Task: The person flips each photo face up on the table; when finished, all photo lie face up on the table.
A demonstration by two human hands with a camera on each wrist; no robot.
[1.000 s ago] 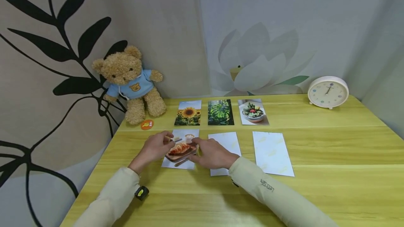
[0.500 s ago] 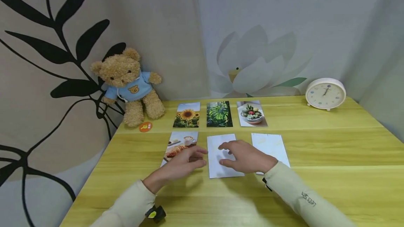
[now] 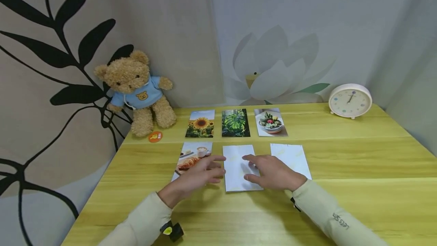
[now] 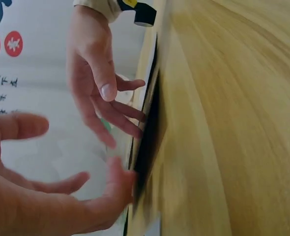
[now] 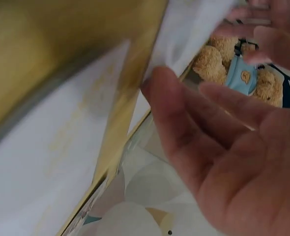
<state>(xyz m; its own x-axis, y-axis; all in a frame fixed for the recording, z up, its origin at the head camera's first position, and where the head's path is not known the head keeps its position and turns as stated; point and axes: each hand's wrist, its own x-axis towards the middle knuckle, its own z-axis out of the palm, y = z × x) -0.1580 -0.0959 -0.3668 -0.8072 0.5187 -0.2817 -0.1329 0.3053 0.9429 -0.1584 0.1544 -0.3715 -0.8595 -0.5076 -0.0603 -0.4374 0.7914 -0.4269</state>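
A white card [image 3: 235, 177] with faint yellow marks lies in the middle of the front row, between my two hands. My left hand [image 3: 195, 179] is at its left edge, fingers spread and relaxed, partly covering the croissant picture card [image 3: 186, 158]. Over its right side is my right hand [image 3: 276, 172], thumb and index finger apart; in the right wrist view that thumb [image 5: 167, 93] is right at a card's edge. Another white card [image 3: 293, 156] lies to the right, its lower part behind the right hand. The left wrist view shows both hands facing each other with nothing gripped.
Behind lie a sunflower card [image 3: 200, 123], a green leaf card [image 3: 235, 123] and a succulent bowl card [image 3: 271, 122]. A teddy bear [image 3: 141, 94] sits at the back left beside an orange round sticker [image 3: 155, 136]. A white clock [image 3: 350, 101] stands at the back right.
Both hands have left the croissant card, which stays face up, and moved right to the middle white card. In the last half second they have shifted only slightly.
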